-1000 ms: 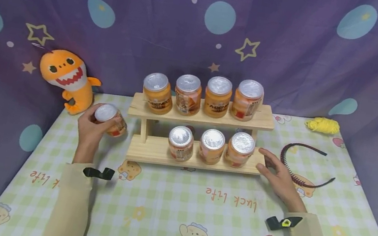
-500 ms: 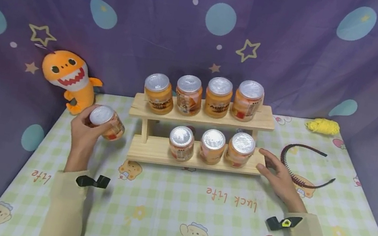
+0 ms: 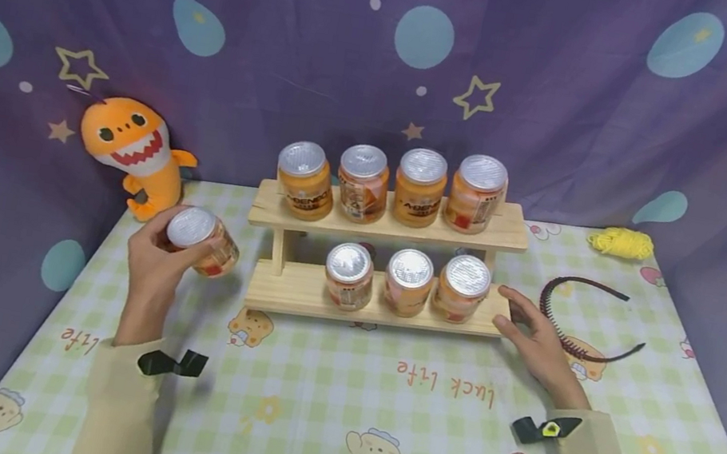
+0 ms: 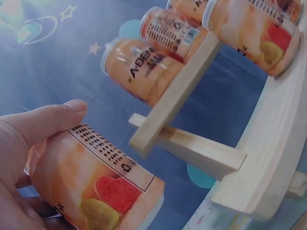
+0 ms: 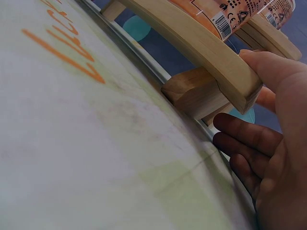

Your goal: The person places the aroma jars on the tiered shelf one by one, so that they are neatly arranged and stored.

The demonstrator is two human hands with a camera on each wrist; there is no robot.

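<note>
My left hand [image 3: 155, 259] grips an orange jar with a silver lid [image 3: 202, 239], tilted, just left of a two-tier wooden rack [image 3: 294, 288]. In the left wrist view the thumb lies over the jar's label [image 4: 103, 179], with the rack's shelf ends [image 4: 172, 96] close by. Several like jars stand on the top shelf [image 3: 392, 180] and three on the lower shelf [image 3: 408, 280], whose left part is bare. My right hand [image 3: 534, 334] rests open on the tablecloth against the lower shelf's right end. In the right wrist view its thumb [image 5: 283, 81] touches that end [image 5: 225, 72].
An orange shark plush [image 3: 129, 149] leans at the back left. A dark toothed headband [image 3: 581, 318] lies right of my right hand, and a yellow yarn bundle [image 3: 620, 241] sits at the back right. A purple starred curtain [image 3: 577, 94] encloses the checkered tablecloth [image 3: 330, 416].
My left hand has carried the jar a little to the left, away from the rack. The right hand has stayed at the lower shelf's end.
</note>
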